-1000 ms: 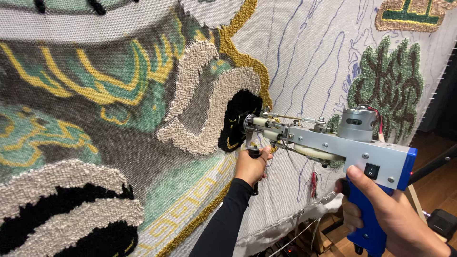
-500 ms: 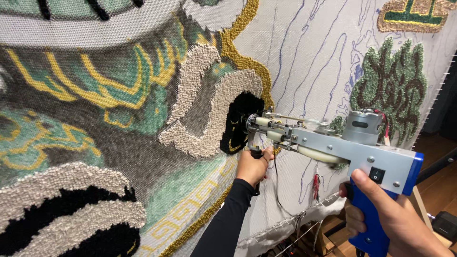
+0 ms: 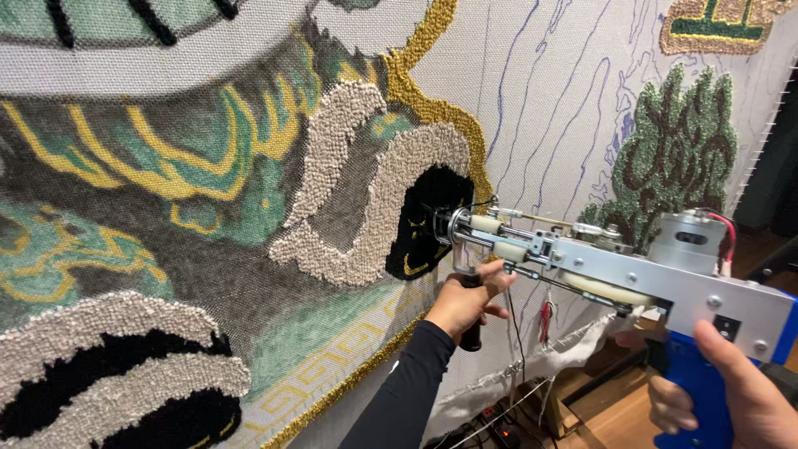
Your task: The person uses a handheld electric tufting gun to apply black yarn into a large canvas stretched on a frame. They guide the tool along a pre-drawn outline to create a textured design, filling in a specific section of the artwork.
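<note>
I hold a tufting gun [image 3: 615, 270] with a grey metal body and a blue grip against a large stretched backing cloth [image 3: 549, 91]. My left hand [image 3: 468, 298], in a black sleeve, is closed around the gun's black front handle. My right hand [image 3: 731, 391] grips the blue rear handle at the lower right. The gun's tip presses into a black tufted patch [image 3: 428, 218], ringed by cream loops and a gold border. A thin black yarn runs to the tip.
The cloth carries tufted green, gold, grey, cream and black areas at left, blue drawn outlines in the middle, and a green tree shape [image 3: 677, 150] at right. Below are wooden floor, a cardboard box [image 3: 598, 407], cables and a red tassel [image 3: 546, 318].
The gun and both hands have stayed on the black patch, drifting only slightly right and down in view. The grip of each hand is unchanged.
</note>
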